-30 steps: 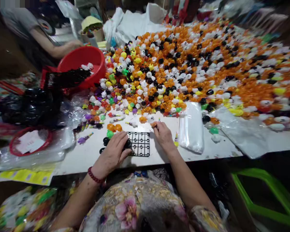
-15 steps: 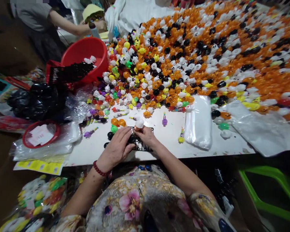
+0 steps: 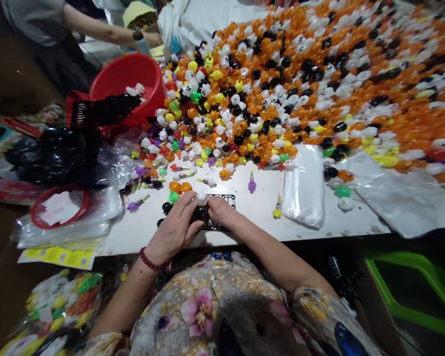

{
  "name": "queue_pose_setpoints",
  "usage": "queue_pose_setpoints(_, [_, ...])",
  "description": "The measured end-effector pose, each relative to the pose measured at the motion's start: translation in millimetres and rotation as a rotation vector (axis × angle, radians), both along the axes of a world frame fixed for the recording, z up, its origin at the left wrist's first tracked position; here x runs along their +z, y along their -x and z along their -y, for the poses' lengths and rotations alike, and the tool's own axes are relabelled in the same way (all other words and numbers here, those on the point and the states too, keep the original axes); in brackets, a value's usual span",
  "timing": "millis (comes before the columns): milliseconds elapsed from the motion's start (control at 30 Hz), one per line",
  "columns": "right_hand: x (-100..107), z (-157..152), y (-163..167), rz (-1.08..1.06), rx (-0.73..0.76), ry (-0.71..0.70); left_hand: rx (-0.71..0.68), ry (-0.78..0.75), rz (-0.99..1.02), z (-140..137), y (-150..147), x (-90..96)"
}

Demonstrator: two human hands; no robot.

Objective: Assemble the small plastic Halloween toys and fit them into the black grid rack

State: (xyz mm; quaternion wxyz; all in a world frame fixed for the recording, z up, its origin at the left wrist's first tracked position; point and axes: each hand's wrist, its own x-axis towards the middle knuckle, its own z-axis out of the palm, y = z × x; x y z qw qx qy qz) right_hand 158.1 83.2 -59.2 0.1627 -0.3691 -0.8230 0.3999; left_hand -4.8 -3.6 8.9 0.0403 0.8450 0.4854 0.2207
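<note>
A black plastic grid tray (image 3: 229,200) lies near the table's front edge, with dark rounded toys (image 3: 200,212) at its left part. My left hand (image 3: 176,225) is curved over that part, fingers on the far side and thumb on the near side, gripping the tray. Its fingertips come close to a small white plastic toy (image 3: 201,199). My right hand (image 3: 221,211) pinches this white toy from the right, above the tray; its fingers partly hide the toy's lower portion. Left of the tray sit orange toys (image 3: 180,187), a green toy (image 3: 174,197) and a black one (image 3: 166,207).
A large heap of orange, white and black toys (image 3: 304,89) covers the back and right. Clear plastic bags (image 3: 304,188) lie to the right. A red tub (image 3: 129,74) and red basket (image 3: 37,212) stand left. Another person's arm (image 3: 100,32) reaches in at back left.
My right hand has brought the white toy left and down to the tray beside my left fingertips. A small toy on the table behind it now shows. The view has shifted slightly.
</note>
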Motion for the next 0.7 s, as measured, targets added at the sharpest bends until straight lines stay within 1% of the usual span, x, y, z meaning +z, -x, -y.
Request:
queue_pose_setpoints(133, [0, 3, 3, -0.020, 0.013, 0.030, 0.020, -0.026, -0.005, -1, -1, 1.1])
queue_pose_setpoints(200, [2, 1, -3, -0.056, -0.011, 0.040, 0.022, -0.046, -0.016, -1, -1, 1.4])
queue_pose_setpoints(267, [9, -5, -20, -0.077, -0.087, 0.010, 0.020, -0.058, -0.029, -1, -1, 1.8])
queue_pose_setpoints(300, [14, -10, -32, -0.052, -0.165, -0.023, 0.021, -0.063, -0.034, -1, -1, 2.1])
queue_pose_setpoints(367, [25, -25, -61, 0.109, -0.386, -0.102, 0.020, -0.082, -0.042, -1, -1, 2.8])
queue_pose_setpoints(400, [31, -33, -77, 0.235, -0.511, -0.130, 0.023, -0.095, -0.047, -1, -1, 3.2])
queue_pose_setpoints(433, [36, -43, -92, 0.352, -0.611, -0.141, 0.029, -0.110, -0.054, -2, -1, 3.6])
queue_pose_setpoints(467, [40, -51, -105, 0.423, -0.678, -0.145, 0.036, -0.124, -0.062, -3, -2, 4.2])
queue_pose_setpoints(500, [42, -59, -117, 0.485, -0.723, -0.144, 0.041, -0.137, -0.071, -4, -3, 4.8])
queue_pose_setpoints(567, [44, -71, -133, 0.561, -0.751, -0.147, 0.036, -0.153, -0.094, -6, -6, 5.9])
queue_pose_setpoints(633, [41, -75, -140, 0.616, -0.760, -0.166, 0.012, -0.154, -0.124, -9, -10, 6.3])
queue_pose_setpoints(700, [35, -75, -141, 0.624, -0.780, -0.196, -0.009, -0.129, -0.156, -11, -13, 5.7])
